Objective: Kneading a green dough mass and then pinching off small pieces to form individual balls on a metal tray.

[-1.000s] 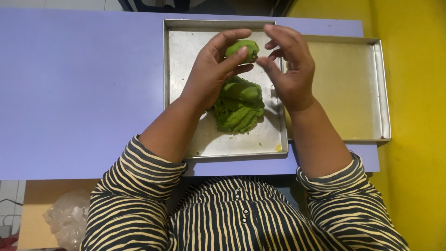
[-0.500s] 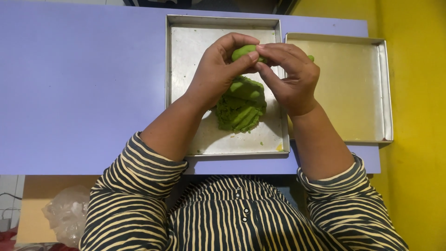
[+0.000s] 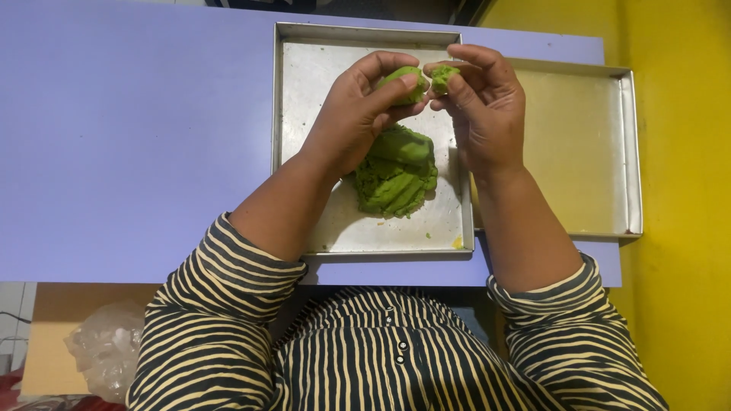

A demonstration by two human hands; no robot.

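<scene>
Hands drawn apart since half second ago: dough ball then pinched jointly, now split. Larger green piece (image 3: 403, 82) gripped in left hand (image 3: 358, 114); small bit (image 3: 442, 76) pinched by right hand (image 3: 483, 106). Both held above dough mound (image 3: 396, 171) on steel tray (image 3: 304, 137); portioning judged underway.

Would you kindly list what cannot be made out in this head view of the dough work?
- Underside of the small green piece: covered by the right hand.
- Most of the larger green piece: wrapped by the left hand.
- Far side of the dough mound: behind the left hand.
- Clear bag contents: too blurred.
</scene>
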